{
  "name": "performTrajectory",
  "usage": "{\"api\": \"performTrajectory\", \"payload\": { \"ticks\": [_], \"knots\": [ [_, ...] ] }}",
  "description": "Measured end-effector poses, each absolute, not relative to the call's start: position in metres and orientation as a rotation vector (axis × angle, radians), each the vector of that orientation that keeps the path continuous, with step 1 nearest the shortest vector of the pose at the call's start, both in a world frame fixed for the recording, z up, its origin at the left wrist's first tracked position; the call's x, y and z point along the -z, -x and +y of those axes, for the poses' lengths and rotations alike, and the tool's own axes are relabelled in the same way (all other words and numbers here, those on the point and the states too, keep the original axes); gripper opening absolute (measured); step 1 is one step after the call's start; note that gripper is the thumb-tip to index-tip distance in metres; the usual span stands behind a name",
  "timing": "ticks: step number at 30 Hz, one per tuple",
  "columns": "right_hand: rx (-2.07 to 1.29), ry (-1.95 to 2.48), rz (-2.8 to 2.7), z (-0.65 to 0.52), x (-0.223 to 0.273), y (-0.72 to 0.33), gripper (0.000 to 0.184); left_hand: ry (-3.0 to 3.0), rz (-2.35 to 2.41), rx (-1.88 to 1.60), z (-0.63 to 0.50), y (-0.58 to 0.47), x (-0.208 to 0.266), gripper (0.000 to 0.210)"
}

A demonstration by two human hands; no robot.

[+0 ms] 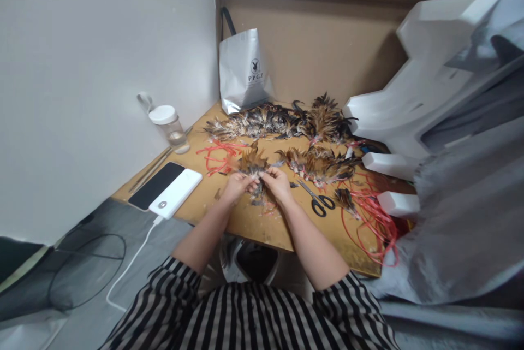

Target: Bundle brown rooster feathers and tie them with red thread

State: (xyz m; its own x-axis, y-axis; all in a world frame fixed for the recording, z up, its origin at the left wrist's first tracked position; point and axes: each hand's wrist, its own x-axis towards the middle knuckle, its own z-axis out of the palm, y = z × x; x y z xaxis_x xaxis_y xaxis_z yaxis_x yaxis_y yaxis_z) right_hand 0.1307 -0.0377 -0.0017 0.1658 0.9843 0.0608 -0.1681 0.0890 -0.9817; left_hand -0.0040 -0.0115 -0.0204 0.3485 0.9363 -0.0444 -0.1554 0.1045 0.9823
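White wall closed the room on the left, and a brown board (327,39) stood upright behind a small wooden desk (249,221), which was pushed into the corner. On the far part of the desk a long heap of brown and black feathers (282,120) lay in a row, and a second, smaller heap (319,167) lay nearer, to the right of the hands. A silver paper bag (242,71) with black letters leaned against the board in the corner. At the left edge stood a clear jar with a white lid (170,126), and near it a dark phone (158,185) lay just beside a white power bank (176,193), whose white cable (131,262) hung down to the grey floor. Red cords (219,156) lay loose between the jar and the feathers, and more red cords (370,219) were tangled at the right edge of the desk. Black-handled scissors (317,200) lay just right of the hands. White foam pieces (413,82) and grey cloth (470,219) crowded the right side and covered part of the desk there. The left hand (236,185) and the right hand (278,182) were close together above the middle of the desk, both pinching a small feather bundle (252,167) between the fingertips. The bundle was held over the desk, in front of the feather heaps. Sleeves with black and white stripes (245,312) filled the bottom of the view.
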Motion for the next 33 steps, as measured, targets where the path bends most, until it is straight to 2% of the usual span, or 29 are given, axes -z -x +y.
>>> {"api": "performTrajectory", "payload": {
  "ticks": [4,10,19,33],
  "knots": [
    [-1.035,1.102,-1.038,-0.036,0.007,-0.129,0.028,-1.163,0.877,-0.979,-0.01,0.004,0.025,0.042],
    [-0.967,1.173,-1.063,-0.038,0.003,-0.127,0.028,-1.166,0.895,-0.989,-0.011,0.002,0.022,0.038],
    [-1.262,1.016,-1.069,-0.039,-0.005,-0.134,0.034,-1.054,0.793,-0.996,-0.012,0.003,0.021,0.032],
    [-1.214,1.112,-1.05,-0.039,-0.003,-0.135,0.028,-1.108,0.827,-0.958,-0.013,0.003,0.024,0.034]
  ]
}}
